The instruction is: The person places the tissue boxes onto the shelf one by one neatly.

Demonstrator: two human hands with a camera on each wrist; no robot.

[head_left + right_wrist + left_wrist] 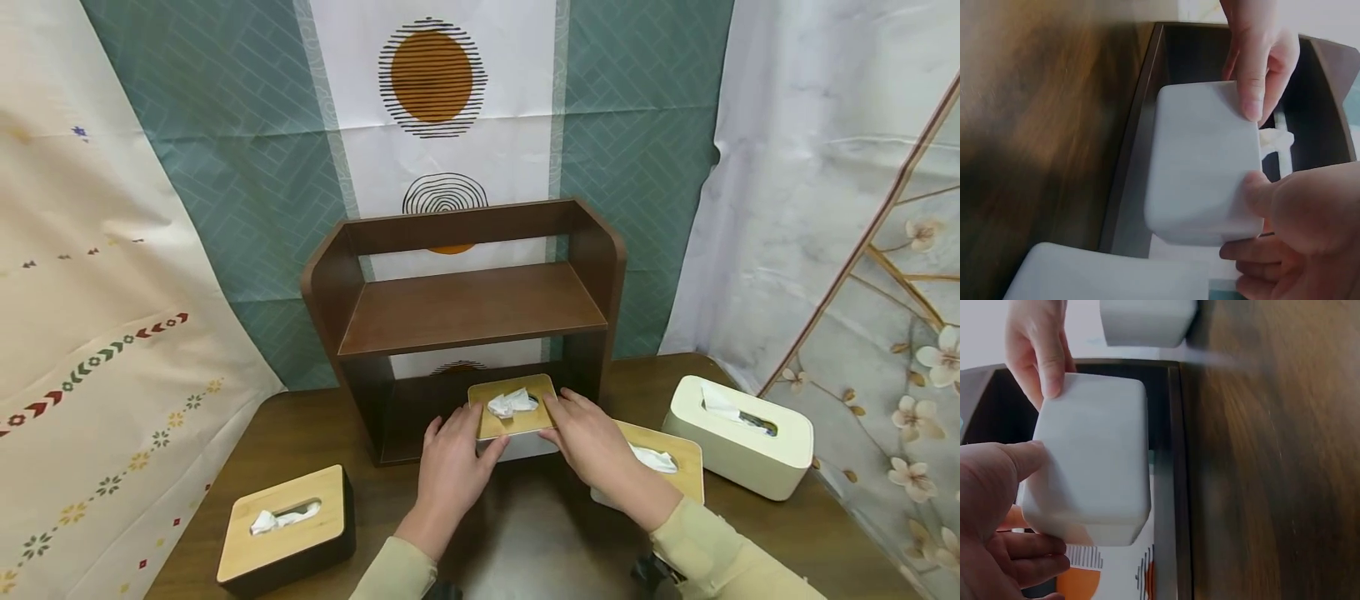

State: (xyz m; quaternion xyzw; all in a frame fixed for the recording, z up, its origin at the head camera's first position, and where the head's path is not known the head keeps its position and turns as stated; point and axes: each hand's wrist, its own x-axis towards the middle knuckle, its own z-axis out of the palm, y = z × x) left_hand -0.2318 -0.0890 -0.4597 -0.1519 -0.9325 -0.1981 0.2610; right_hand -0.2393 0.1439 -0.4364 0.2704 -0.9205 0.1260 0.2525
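Both hands hold a small white tissue box [517, 427] with a wood-coloured lid and a tuft of white tissue on top. It is at the front of the lower compartment of a dark brown two-tier shelf [472, 304]. My left hand [453, 471] grips its left end, thumb on the front. At the right end, my right hand [596, 437] grips it in the same way. The left wrist view shows the white front face of the box [1088, 450] between both thumbs. Tissue sticks out beyond the lid side of the box [1204, 156] in the right wrist view.
A black tissue box with a wooden lid [281, 546] stands at the left of the brown table [300, 421]. On the right, a wooden-lidded white tissue box [686, 467] is partly behind my right forearm, beside a cream tissue box [738, 462]. Patterned cloths hang behind.
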